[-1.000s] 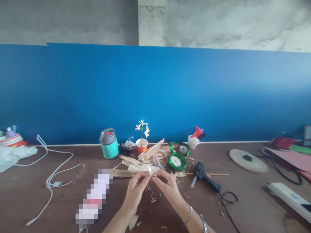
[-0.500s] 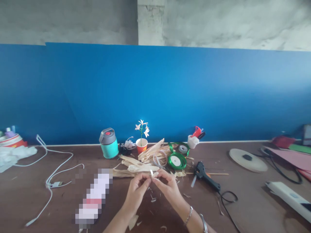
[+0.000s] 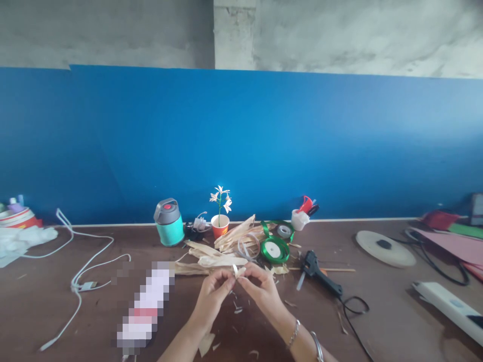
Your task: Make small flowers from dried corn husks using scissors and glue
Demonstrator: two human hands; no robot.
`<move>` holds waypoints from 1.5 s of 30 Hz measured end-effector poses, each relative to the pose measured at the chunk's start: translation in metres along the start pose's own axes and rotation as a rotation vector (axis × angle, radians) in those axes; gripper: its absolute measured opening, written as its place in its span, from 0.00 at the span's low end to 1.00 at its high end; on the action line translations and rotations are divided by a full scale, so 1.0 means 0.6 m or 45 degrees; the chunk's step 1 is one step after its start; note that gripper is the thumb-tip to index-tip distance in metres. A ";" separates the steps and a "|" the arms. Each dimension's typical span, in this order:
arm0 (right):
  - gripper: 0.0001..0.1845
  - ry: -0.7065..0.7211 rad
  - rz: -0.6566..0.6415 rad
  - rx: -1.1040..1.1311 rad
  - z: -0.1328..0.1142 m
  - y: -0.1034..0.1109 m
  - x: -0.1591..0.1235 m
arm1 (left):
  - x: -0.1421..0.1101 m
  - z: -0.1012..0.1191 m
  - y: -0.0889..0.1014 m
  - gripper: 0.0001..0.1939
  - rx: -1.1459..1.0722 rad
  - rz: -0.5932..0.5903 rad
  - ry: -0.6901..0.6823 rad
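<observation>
My left hand [image 3: 214, 293] and my right hand [image 3: 261, 290] meet low in the middle of the view, fingertips pinched together on a small pale piece of dried husk [image 3: 236, 271]. Just beyond them lies a heap of dried husk strips [image 3: 222, 250] on the brown table [image 3: 377, 322]. A red paper cup with a small white husk flower on a green stem [image 3: 221, 217] stands behind the heap. Small husk scraps [image 3: 237, 310] lie under my hands. My right wrist wears bracelets.
A teal jar [image 3: 168, 222], green ribbon spools [image 3: 275, 250], a black glue gun with its cord [image 3: 321, 275], a white cup with scissors [image 3: 301, 217], a round lid [image 3: 385, 248], a white cable [image 3: 81, 274], coloured sheets [image 3: 456, 246] and a white power strip [image 3: 449, 306] lie about.
My fingers have shifted slightly on the husk piece, drawing closer together; the hands stay in the same place.
</observation>
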State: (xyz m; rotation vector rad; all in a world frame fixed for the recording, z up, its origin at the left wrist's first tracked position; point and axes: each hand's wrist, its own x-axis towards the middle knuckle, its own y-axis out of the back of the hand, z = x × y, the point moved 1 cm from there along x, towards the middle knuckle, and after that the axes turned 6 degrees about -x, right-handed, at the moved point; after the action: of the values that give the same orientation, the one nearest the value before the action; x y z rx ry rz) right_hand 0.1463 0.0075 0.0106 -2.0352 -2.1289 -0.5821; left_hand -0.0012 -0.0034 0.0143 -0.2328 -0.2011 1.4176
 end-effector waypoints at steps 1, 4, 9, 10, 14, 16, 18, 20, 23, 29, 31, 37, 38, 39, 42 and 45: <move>0.11 -0.001 0.003 -0.008 0.001 0.000 0.000 | 0.000 0.000 0.000 0.17 -0.005 0.001 0.005; 0.10 0.000 0.008 -0.006 0.003 -0.001 -0.001 | 0.001 0.000 0.001 0.17 -0.012 -0.009 0.020; 0.09 0.007 -0.009 -0.045 0.006 -0.002 -0.002 | 0.001 0.003 0.000 0.17 -0.030 -0.026 0.027; 0.10 0.009 -0.010 -0.052 0.007 -0.002 -0.002 | 0.001 0.003 0.000 0.17 -0.036 -0.027 0.030; 0.10 0.011 -0.006 -0.072 0.007 -0.002 -0.002 | 0.000 0.004 0.000 0.17 -0.062 -0.036 0.054; 0.11 0.009 -0.012 -0.083 0.007 -0.002 -0.002 | -0.001 0.004 0.000 0.16 -0.066 -0.032 0.047; 0.11 0.012 -0.014 -0.092 0.006 -0.002 -0.001 | 0.000 0.003 0.001 0.16 -0.055 -0.026 0.038; 0.11 0.014 -0.005 -0.096 0.006 -0.002 -0.001 | 0.000 0.002 0.001 0.16 -0.038 -0.014 0.034; 0.10 0.009 0.012 -0.071 0.006 -0.003 -0.002 | 0.000 0.001 0.001 0.15 -0.028 0.007 0.028; 0.09 -0.005 0.025 -0.030 0.003 -0.001 0.000 | -0.001 0.004 0.004 0.13 0.055 0.049 -0.085; 0.10 0.002 0.031 -0.042 0.003 -0.001 0.001 | -0.001 0.006 0.007 0.11 0.170 0.094 -0.196; 0.10 0.049 0.061 -0.089 0.005 -0.003 0.001 | 0.001 0.005 0.011 0.05 0.550 0.191 -0.591; 0.10 0.052 0.069 -0.105 0.004 -0.004 0.001 | 0.001 0.004 0.011 0.05 0.580 0.195 -0.615; 0.11 0.059 0.076 -0.119 0.003 -0.004 0.000 | 0.001 0.003 0.011 0.05 0.606 0.197 -0.631; 0.11 0.101 0.094 -0.138 0.001 -0.005 -0.001 | 0.000 0.001 0.012 0.05 0.681 0.214 -0.671; 0.10 0.157 0.104 -0.145 -0.001 -0.006 -0.001 | -0.003 0.001 0.012 0.05 0.796 0.242 -0.719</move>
State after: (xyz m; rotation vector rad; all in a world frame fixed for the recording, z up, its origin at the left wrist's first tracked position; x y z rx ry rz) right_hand 0.1430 0.0065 0.0102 -2.0737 -1.9754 -0.8116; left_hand -0.0086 -0.0040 0.0131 0.6852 -0.1882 1.6383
